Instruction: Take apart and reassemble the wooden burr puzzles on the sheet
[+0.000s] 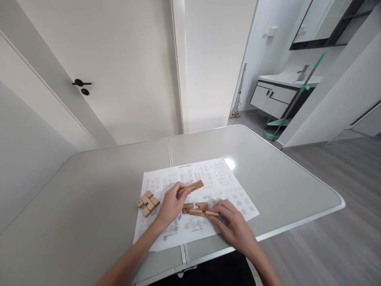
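Observation:
My left hand [175,198] pinches a flat wooden puzzle piece [197,185] between thumb and fingers, raised over the printed sheet [238,198]. Lower and to the right, my right hand [229,217] has its fingers closed on the end of a notched wooden puzzle piece [196,212]. Touching or close behind that one is another notched wooden piece [203,206]; whether the two are joined I cannot tell. On the left edge of the sheet sits a cluster of wooden blocks [148,203], apart from both hands.
The sheet, with printed diagrams, lies across the seam of a grey folding table [98,190] with a metal rim. Beyond the table stands a white door [125,71] with a black handle [81,83]. At the right are a sink cabinet [276,95], a mop and a green dustpan [271,135].

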{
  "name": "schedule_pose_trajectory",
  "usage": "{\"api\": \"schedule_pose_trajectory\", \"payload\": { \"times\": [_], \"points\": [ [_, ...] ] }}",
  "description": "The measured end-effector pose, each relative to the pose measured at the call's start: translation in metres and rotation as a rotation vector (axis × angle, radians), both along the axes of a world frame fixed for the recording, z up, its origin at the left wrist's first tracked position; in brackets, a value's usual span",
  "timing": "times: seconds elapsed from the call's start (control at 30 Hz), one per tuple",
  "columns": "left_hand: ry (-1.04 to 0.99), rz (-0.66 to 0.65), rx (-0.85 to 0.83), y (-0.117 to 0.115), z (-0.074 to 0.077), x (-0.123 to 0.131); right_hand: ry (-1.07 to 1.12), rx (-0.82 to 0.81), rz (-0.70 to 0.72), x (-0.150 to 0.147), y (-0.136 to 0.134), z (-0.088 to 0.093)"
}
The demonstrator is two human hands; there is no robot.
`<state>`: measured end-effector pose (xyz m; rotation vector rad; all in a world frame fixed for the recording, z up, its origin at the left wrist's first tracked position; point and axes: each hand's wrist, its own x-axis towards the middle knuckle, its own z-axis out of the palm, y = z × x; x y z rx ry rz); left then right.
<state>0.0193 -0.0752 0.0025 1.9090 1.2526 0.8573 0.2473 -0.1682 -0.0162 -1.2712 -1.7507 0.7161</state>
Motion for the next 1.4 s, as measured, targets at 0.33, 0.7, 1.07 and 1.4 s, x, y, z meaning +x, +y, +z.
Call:
{"api": "schedule_pose_trajectory", "payload": {
  "times": [0.33,0.7,1.07,1.4],
  "points": [
    [-0.186,0.081,-0.053,0.003,-0.009,-0.006,0.419,-0.231,-0.112,-0.05,0.022,0.011],
    [-0.071,-0.001,0.073,-0.01,-0.007,-0.007,0.496,-0.215,-0.29,-0.066,0.015,0.008],
    [-0.032,-0.116,0.211,-0.011,-0.012,-0.012,0.493,-0.239,-0.301,-0.066,0.003,0.008],
    [0.01,-0.127,0.271,-0.01,-0.015,-0.014,0.505,-0.246,-0.299,-0.065,0.004,0.005]
  ]
}}
